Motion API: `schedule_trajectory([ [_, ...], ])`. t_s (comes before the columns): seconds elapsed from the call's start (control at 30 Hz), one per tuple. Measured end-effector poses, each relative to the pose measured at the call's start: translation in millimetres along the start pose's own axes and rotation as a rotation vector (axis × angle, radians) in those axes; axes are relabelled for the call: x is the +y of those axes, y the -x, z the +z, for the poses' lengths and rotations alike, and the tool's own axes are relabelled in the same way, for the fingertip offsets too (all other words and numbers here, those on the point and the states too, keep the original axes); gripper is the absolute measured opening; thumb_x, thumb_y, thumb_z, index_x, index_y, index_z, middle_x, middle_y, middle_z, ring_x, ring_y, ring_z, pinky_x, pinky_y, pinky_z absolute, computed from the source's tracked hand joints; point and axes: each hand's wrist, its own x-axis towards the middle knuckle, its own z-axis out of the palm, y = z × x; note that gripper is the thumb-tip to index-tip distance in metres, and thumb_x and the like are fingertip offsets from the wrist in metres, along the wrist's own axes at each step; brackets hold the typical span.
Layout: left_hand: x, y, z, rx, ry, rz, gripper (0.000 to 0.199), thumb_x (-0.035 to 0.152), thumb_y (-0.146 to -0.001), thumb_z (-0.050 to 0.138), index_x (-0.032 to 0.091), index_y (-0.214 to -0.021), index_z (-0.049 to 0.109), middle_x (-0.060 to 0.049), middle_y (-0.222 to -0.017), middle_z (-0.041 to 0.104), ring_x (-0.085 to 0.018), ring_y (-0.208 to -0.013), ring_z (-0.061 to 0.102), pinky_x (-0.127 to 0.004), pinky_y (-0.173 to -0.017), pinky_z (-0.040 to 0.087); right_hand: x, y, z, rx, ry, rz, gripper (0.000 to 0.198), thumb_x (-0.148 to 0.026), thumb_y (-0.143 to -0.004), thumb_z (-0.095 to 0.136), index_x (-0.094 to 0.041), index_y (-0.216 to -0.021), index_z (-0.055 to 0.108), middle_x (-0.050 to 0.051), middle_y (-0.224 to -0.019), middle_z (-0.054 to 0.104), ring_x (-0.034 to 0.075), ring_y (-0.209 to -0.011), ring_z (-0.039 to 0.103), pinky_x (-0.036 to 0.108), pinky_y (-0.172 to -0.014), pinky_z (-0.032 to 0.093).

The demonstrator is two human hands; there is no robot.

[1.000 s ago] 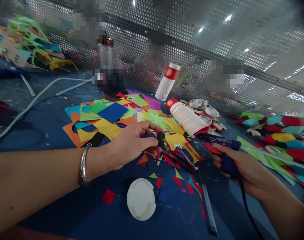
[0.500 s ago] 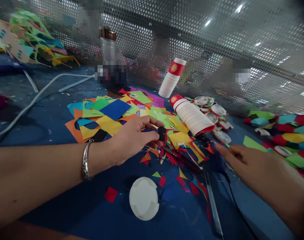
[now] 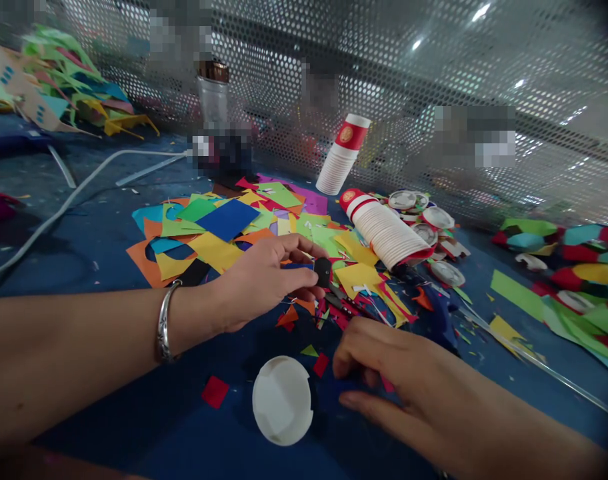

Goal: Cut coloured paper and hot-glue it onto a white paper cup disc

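My left hand (image 3: 267,280), with a silver bangle at its wrist, pinches a small black paper piece (image 3: 323,272) over the paper scraps. My right hand (image 3: 401,380) is low over the table, thumb and fingers apart around a blue paper piece (image 3: 340,388), which is partly hidden. Between the hands and nearer me lies a white round paper piece (image 3: 283,400) with a raised, notched rim. Dark-handled scissors (image 3: 351,305) rest in the scraps, partly covered. Beyond my right hand lies a blue glue gun (image 3: 443,320) with an orange tip and a clear glue stick (image 3: 534,360).
A heap of coloured paper (image 3: 231,220) spreads across the middle. Stacked paper cups (image 3: 384,230) lie on their side, and another cup stack (image 3: 343,155) leans behind. Cut cup bases (image 3: 438,217) and colourful assembled pieces (image 3: 584,273) fill the right. A white cable (image 3: 69,197) crosses the left.
My right hand has let go of the glue gun and moved left and nearer me, to the blue paper piece. The glue gun now lies on the table. My left hand still holds the black piece.
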Motion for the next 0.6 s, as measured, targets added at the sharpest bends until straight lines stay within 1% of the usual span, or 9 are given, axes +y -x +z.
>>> schedule_trajectory([
  [0.13,3.3,2.5,3.1,-0.019,0.009,-0.022,0.022,0.007,-0.086,0.062,0.017,-0.105,0.057,0.001,-0.09,0.061,-0.012,-0.069,0.072,-0.025,-0.065,0.059,4.4,0.6,-2.9,-0.054,-0.187,0.049,0.006,-0.02,-0.086,0.068,-0.025,-0.087,0.065,0.0,-0.085,0.07,0.015,-0.065,0.06,0.025,-0.055,0.046],
  [0.17,4.0,3.1,3.8,-0.022,0.012,-0.025,0.022,0.008,-0.086,0.062,0.017,-0.105,0.057,0.001,-0.089,0.06,-0.013,-0.069,0.073,-0.026,-0.064,0.06,5.1,1.6,-4.0,-0.067,-0.23,0.062,0.006,-0.02,-0.087,0.068,-0.026,-0.087,0.066,-0.001,-0.083,0.07,0.014,-0.063,0.06,0.023,-0.053,0.044],
  [0.23,4.9,4.0,5.0,-0.031,0.017,-0.034,0.022,0.009,-0.087,0.062,0.017,-0.106,0.056,0.002,-0.086,0.058,-0.014,-0.07,0.073,-0.027,-0.064,0.06,6.6,3.5,-6.6,-0.062,-0.295,0.062,0.007,-0.021,-0.087,0.067,-0.028,-0.091,0.069,-0.001,-0.083,0.071,0.014,-0.064,0.061,0.023,-0.053,0.044],
  [0.27,5.1,4.3,5.3,-0.036,0.017,-0.036,0.022,0.009,-0.087,0.062,0.017,-0.106,0.056,0.002,-0.085,0.059,-0.015,-0.07,0.074,-0.027,-0.065,0.06,7.7,4.2,-8.1,-0.034,-0.319,0.052,0.007,-0.023,-0.088,0.067,-0.028,-0.092,0.07,-0.001,-0.084,0.072,0.014,-0.065,0.061,0.023,-0.054,0.045],
  [0.33,4.9,4.7,5.3,-0.052,0.007,-0.041,0.021,0.01,-0.087,0.062,0.018,-0.106,0.056,0.002,-0.084,0.06,-0.015,-0.072,0.074,-0.027,-0.066,0.06,10.8,4.4,-10.5,0.071,-0.356,0.044,0.004,-0.029,-0.091,0.066,-0.029,-0.091,0.07,-0.001,-0.083,0.071,0.015,-0.068,0.061,0.024,-0.059,0.047],
  [0.4,4.1,5.0,4.6,-0.073,-0.026,-0.035,0.02,0.012,-0.087,0.062,0.018,-0.106,0.056,0.001,-0.086,0.062,-0.015,-0.073,0.073,-0.028,-0.068,0.06,14.9,3.4,-11.0,0.198,-0.408,0.057,0.01,-0.036,-0.093,0.066,-0.029,-0.088,0.069,-0.002,-0.078,0.067,0.014,-0.067,0.059,0.024,-0.06,0.046],
  [0.47,3.4,5.4,3.5,-0.085,-0.092,-0.007,0.022,0.016,-0.085,0.065,0.019,-0.105,0.058,0.0,-0.09,0.064,-0.016,-0.075,0.073,-0.03,-0.07,0.059,19.0,1.5,-9.4,0.311,-0.481,0.081,0.016,-0.042,-0.094,0.066,-0.028,-0.087,0.068,-0.002,-0.077,0.064,0.014,-0.069,0.058,0.024,-0.06,0.046],
  [0.53,2.9,6.1,2.8,-0.081,-0.141,0.015,0.024,0.019,-0.083,0.067,0.021,-0.105,0.058,0.0,-0.092,0.063,-0.016,-0.075,0.072,-0.032,-0.07,0.059,22.0,-1.0,-6.2,0.396,-0.555,0.097,0.018,-0.044,-0.092,0.068,-0.027,-0.088,0.068,-0.001,-0.081,0.063,0.015,-0.073,0.058,0.025,-0.064,0.047],
  [0.6,2.9,6.9,2.6,-0.068,-0.162,0.021,0.024,0.02,-0.083,0.067,0.022,-0.105,0.058,0.002,-0.091,0.062,-0.014,-0.072,0.069,-0.031,-0.068,0.057,23.3,-3.9,-2.9,0.469,-0.642,0.115,0.017,-0.043,-0.09,0.072,-0.027,-0.09,0.069,-0.001,-0.083,0.062,0.014,-0.074,0.057,0.025,-0.065,0.046],
])
